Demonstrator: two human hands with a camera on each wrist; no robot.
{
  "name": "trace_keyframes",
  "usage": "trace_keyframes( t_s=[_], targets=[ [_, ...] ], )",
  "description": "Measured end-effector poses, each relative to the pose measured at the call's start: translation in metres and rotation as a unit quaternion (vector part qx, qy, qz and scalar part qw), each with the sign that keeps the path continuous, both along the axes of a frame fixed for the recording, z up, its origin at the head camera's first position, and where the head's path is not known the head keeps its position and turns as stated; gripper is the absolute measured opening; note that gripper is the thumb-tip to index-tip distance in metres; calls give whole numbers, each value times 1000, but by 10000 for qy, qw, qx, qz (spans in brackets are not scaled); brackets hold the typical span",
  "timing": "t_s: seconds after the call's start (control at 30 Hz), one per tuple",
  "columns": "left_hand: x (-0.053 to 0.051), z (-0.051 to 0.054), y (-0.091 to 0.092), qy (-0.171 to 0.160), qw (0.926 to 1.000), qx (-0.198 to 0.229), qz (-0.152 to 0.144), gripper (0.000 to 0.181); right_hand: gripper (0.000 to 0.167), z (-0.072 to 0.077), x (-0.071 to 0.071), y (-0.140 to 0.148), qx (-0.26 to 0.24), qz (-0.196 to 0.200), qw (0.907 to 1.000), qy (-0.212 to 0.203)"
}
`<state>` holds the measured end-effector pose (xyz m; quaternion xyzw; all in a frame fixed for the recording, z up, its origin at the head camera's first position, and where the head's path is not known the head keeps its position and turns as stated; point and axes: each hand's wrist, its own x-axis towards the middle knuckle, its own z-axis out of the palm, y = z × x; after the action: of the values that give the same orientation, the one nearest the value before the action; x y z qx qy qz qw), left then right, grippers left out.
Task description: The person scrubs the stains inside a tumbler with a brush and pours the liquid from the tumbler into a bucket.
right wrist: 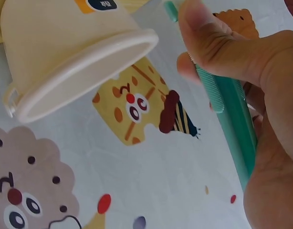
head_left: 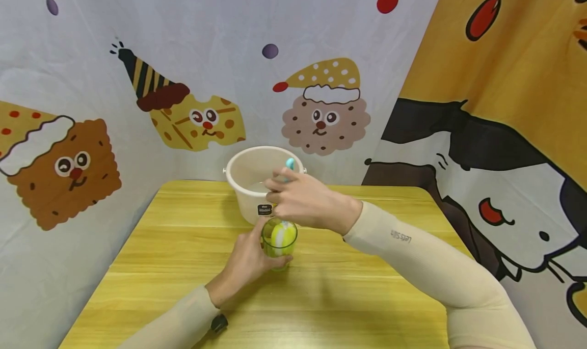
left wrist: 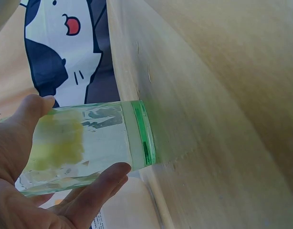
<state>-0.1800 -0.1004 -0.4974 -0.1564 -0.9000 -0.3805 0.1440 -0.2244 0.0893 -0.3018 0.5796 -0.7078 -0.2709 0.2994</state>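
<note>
My left hand (head_left: 245, 261) holds a green-tinted clear glass (left wrist: 106, 143) round its side, thumb on one side and fingers on the other. Inside the glass sits a yellow-and-white sponge head (head_left: 283, 234), blurred through the wall in the left wrist view. Above it, my right hand (head_left: 312, 202) grips the teal handle (right wrist: 232, 119) of a sponge brush, whose top end sticks up past the fingers. The join between handle and sponge is mostly covered by the right hand in the head view. The glass stands upright, its base on or very near the table.
Right behind the glass stands a cream bucket (head_left: 247, 198) with a dark label, close to the right hand. The wooden table (head_left: 174, 267) ends at a cartoon-printed cloth (head_left: 257, 12) hanging behind and at the sides.
</note>
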Motion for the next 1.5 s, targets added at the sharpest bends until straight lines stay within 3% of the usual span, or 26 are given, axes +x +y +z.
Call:
trace_keyframes(
  t_s=[0.3,0.73,1.23,1.5],
  targets=[
    [1,2,1,-120,9999,70,14,105,21,8,11,11,-536,-156,9952,806],
    [1,1,2,-252,9997,-30,49,103,17,-16,20,13,-808,-302,9898,1133],
    [2,3,4,-238,9996,-56,129,101,4,-35,17,15,-904,-519,9912,814],
    [1,2,4,-238,9997,-43,102,100,13,-34,14,20,-1168,-457,9915,351]
  ],
)
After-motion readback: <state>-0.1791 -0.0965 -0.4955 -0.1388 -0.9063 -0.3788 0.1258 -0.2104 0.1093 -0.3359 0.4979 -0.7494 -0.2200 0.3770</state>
